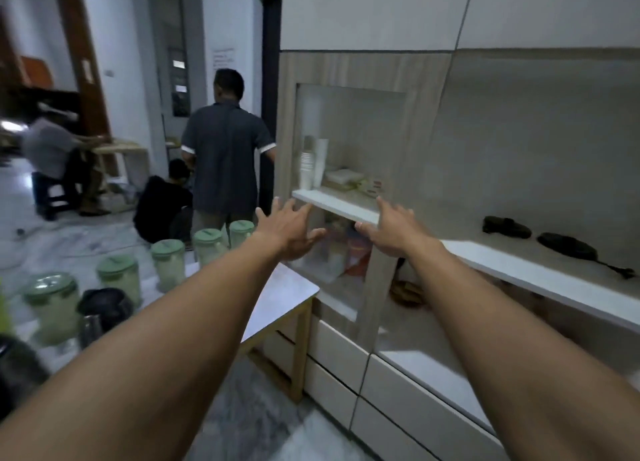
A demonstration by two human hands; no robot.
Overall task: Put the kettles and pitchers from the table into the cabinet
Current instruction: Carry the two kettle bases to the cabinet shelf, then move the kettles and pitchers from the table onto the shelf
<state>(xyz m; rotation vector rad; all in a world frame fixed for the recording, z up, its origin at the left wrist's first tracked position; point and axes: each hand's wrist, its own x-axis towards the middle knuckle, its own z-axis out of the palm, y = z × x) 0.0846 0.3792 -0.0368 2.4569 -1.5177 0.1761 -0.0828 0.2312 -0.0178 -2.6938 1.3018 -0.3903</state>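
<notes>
**Inspector:** Fingers first. Left hand?

**Recorder:** Left hand (289,232): fingers (277,207) straight and spread wide, thumb out to the side, nothing held. The tips sit in front of the glass door (349,141) of the cabinet (360,69), level with the white shelf (337,204) inside. Whether they touch the glass, I cannot tell.

**Inspector:** Right hand?

**Recorder:** Right hand (394,233): fingers likewise spread, palm down, nothing held. It lies over the door's right-hand wooden stile, with the forefinger tip at the line of the shelf edge. Contact not confirmed.

**Inspector:** The task's items?

**Recorder:** Five clear pitchers (168,259) with green lids stand in a curved row on the white worktop (287,287), left of the left forearm. A black kettle (105,304) stands just beside the nearest pitcher, with a steel vessel (90,327) close in front of it.

**Inspector:** Cabinet contents?

**Recorder:** Upper compartment: stacked white cups (306,169) at left, flat boxes beside them. Lower compartment: blurred containers behind the glass, kind undetermined.

**Inspector:** Surroundings?

**Recorder:** White drawers (339,349) below the door. An open ledge (540,273) to the right carries two dark objects (507,226). Beyond the worktop are three persons: one standing (225,159) with back turned, one crouched, one seated.
</notes>
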